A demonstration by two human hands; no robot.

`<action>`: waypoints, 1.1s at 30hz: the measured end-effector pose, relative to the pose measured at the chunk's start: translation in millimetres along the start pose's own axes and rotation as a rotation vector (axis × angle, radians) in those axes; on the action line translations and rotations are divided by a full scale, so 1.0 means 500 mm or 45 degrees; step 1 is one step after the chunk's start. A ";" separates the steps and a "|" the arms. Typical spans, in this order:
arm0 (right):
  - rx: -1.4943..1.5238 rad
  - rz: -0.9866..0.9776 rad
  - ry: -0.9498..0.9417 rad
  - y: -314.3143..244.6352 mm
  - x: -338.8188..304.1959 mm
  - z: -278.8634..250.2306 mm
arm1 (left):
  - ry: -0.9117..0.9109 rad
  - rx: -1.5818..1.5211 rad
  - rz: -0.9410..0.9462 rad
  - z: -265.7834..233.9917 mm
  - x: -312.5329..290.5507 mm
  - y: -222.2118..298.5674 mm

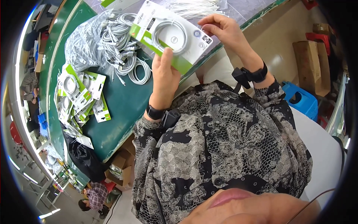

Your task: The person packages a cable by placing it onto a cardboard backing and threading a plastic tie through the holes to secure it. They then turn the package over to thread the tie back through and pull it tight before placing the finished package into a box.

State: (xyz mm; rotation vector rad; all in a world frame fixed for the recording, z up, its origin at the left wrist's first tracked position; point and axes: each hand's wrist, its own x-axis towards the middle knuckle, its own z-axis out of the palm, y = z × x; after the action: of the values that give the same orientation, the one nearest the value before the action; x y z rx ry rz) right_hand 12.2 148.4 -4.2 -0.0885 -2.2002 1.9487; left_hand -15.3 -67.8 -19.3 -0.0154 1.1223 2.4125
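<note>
My left hand (166,76) grips the lower edge of a white and green packaging card (194,46), its thumb lying on the front. A coiled pale grey cable (185,39) sits on the face of that card, which is held tilted over the table's near edge. Beside the card's upper right corner, my right hand (225,33) has its thumb and index finger pinched together. Something thin and white may be between those fingertips, but it is too small to make out. Behind the card lies a bundle of thin white ties (195,8).
Loose coiled cables (119,41) and a clear plastic bag (84,44) lie left on the green table (123,100). Nearer, several carded cables (80,93) are heaped beside a black bag (84,156). Cardboard boxes (311,67) and a blue plastic stool (300,99) stand right. Another person (97,196) sits at lower left.
</note>
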 end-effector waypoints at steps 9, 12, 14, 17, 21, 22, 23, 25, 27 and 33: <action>-0.761 -0.825 0.320 -0.068 -0.033 0.001 | -0.408 -1.680 -0.860 0.047 0.034 -0.001; -0.716 -0.766 0.344 -0.066 -0.044 0.031 | -0.411 -1.783 -0.876 0.061 0.033 -0.002; -0.692 -0.736 0.357 -0.060 -0.043 0.043 | -0.409 -1.833 -0.884 0.070 0.032 -0.001; -0.633 -0.708 0.424 -0.054 -0.040 0.051 | -0.370 -1.830 -0.862 0.079 0.029 0.000; -0.639 -0.694 0.421 -0.051 -0.041 0.052 | -0.386 -1.815 -0.864 0.077 0.030 -0.007; -0.640 -0.693 0.423 -0.050 -0.041 0.053 | -0.386 -1.814 -0.867 0.078 0.031 -0.007; -0.643 -0.688 0.428 -0.048 -0.041 0.054 | -0.392 -1.812 -0.863 0.078 0.031 -0.008; -0.646 -0.680 0.433 -0.046 -0.043 0.057 | -0.402 -1.807 -0.851 0.078 0.029 -0.008; -0.637 -0.673 0.434 -0.044 -0.043 0.058 | -0.406 -1.800 -0.851 0.076 0.029 -0.007; -0.591 -0.605 0.412 -0.043 -0.046 0.059 | -0.422 -1.786 -0.855 0.074 0.028 -0.009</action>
State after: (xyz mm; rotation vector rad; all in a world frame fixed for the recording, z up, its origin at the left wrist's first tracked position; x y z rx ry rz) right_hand 31.1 112.6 11.2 0.0464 -2.1544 1.0785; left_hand -19.1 -32.6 -1.1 -0.3554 -0.7402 1.9524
